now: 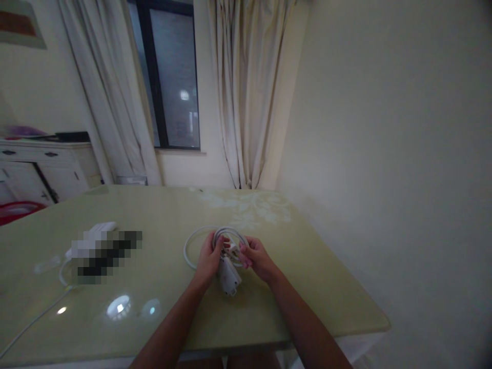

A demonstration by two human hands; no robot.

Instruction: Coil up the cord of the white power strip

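A white cable [230, 230] is wound into loops between my two hands, just above the table. My left hand [210, 257] is closed round the left side of the loops, its thumb across them. On the opposite side, my right hand [259, 257] pinches the cable with thumb and fingers. Below the loops, between the hands, hangs or rests a white block [228, 277] that looks like a power strip seen partly from its end. A small plug-like white piece [232, 249] shows inside the coil. One wider loop of cable spreads out left past my left hand.
A glossy pale-green table [161, 215] reflects lamp light. At its left lie a white power strip-like object [103, 228], partly pixelated, a dark pixelated object [111, 256] and a thin white cord [34, 320]. The wall [384, 179] borders the right; a cabinet [69, 164] stands back left.
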